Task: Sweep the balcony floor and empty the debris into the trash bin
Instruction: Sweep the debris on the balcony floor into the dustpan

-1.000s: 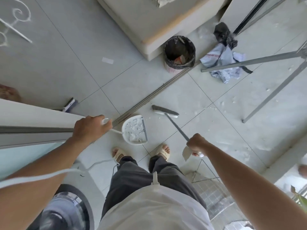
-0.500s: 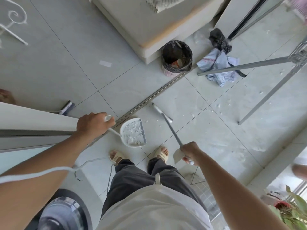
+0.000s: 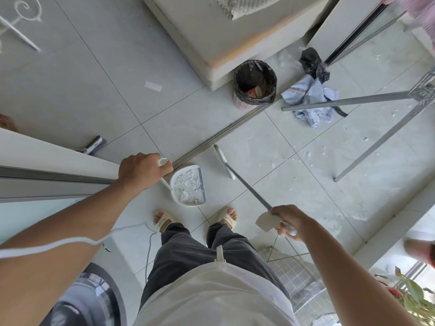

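My left hand [image 3: 141, 169] grips the top of the white dustpan's handle. The dustpan [image 3: 188, 185] holds white debris scraps and hangs just in front of my feet. My right hand [image 3: 288, 220] grips the grey broom handle together with a scrap of paper. The broom head [image 3: 224, 161] is turned edge-on, just right of the dustpan near the door track. The trash bin [image 3: 254, 84], lined with a black bag, stands farther ahead beside a pale block. White crumbs [image 3: 306, 156] lie scattered over the tiles to the right.
A metal door track [image 3: 211, 143] crosses the floor diagonally. Crumpled bags [image 3: 310, 100] lie right of the bin under grey metal stand legs [image 3: 376, 140]. A hand brush [image 3: 94, 144] lies left by a white door panel. A wire rack [image 3: 294, 267] and a plant sit at lower right.
The broom head has swung from broadside to edge-on and drawn closer to the dustpan. Both hands kept their grips while the view shifted slightly forward.
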`<state>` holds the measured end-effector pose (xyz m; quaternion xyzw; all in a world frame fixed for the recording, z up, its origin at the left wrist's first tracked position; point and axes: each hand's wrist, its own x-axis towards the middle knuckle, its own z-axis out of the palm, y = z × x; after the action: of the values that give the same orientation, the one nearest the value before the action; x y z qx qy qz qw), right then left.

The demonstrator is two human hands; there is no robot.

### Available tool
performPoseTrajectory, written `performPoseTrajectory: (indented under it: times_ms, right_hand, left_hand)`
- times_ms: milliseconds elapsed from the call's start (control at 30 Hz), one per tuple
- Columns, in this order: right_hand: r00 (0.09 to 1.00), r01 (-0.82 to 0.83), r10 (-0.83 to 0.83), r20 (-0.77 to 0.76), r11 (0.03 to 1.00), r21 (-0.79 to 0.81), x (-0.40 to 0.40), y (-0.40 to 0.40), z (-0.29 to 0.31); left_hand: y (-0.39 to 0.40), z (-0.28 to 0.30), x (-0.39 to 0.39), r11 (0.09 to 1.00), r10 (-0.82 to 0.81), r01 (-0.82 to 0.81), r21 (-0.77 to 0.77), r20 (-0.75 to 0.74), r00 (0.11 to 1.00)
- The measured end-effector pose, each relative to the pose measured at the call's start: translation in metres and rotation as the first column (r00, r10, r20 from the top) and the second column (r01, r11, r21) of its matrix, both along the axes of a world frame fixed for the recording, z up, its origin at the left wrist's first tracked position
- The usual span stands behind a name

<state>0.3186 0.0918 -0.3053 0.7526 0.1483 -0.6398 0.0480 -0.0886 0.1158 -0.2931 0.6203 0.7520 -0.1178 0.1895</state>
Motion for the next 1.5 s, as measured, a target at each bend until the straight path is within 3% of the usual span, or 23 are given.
performPoseTrajectory:
  times_ms: [100,200,400,533,700,833,967,1200,1367,1433,1500]
  right_hand:
    - [0.999,0.032,-0.032,-0.004,0.996,-0.079,-0.031,-0.011,-0.015]
    - [0.983,0.112,-0.135,-0.127,0.978,-0.177,-0.038,-0.013,-0.014]
    - [0.860,0.373,-0.423,-0.284,0.903,-0.213,0.032,-0.013,0.008]
    - [0.902,0.359,-0.374,-0.217,0.927,-0.106,0.060,-0.020,0.008]
    - [0.977,0.215,-0.214,-0.013,0.974,0.070,0.054,-0.011,-0.006]
    - [0.985,0.109,-0.125,0.117,0.984,0.140,0.045,-0.014,-0.007]
    - [0.977,0.116,-0.143,0.160,0.979,0.166,0.023,-0.031,-0.006]
    - [0.983,0.134,-0.142,0.120,0.988,0.075,-0.090,-0.098,-0.024]
    - [0.998,0.045,-0.045,0.046,0.999,-0.010,-0.152,-0.139,-0.028]
    - [0.997,0.078,-0.078,-0.015,0.996,-0.042,-0.140,-0.137,-0.015]
    - [0.970,0.222,-0.227,-0.084,0.973,-0.063,-0.120,-0.137,0.001]
  left_hand:
    - [-0.001,0.000,0.002,1.000,-0.001,0.000,-0.010,-0.008,1.000]
    - [-0.003,-0.001,0.001,1.000,-0.005,0.004,-0.016,-0.013,1.000]
    - [-0.014,0.005,-0.011,0.999,-0.006,0.005,-0.033,-0.033,0.999]
    - [-0.033,0.010,-0.017,1.000,0.000,-0.003,-0.027,-0.096,0.995]
    - [-0.059,0.019,-0.038,0.995,0.002,0.017,0.099,-0.182,0.983]
    - [-0.063,0.016,-0.048,0.995,-0.009,0.027,0.095,-0.187,0.982]
    - [-0.071,0.003,-0.051,0.995,-0.040,0.053,0.078,-0.163,0.986]
    - [-0.081,0.001,-0.079,0.995,0.044,-0.041,-0.091,0.031,0.999]
    - [-0.089,-0.003,-0.094,0.996,0.020,-0.008,-0.089,0.136,0.990]
    - [-0.091,-0.003,-0.095,0.997,0.019,-0.008,-0.072,0.151,0.988]
    - [-0.092,-0.001,-0.099,0.998,0.011,-0.002,-0.056,0.164,0.986]
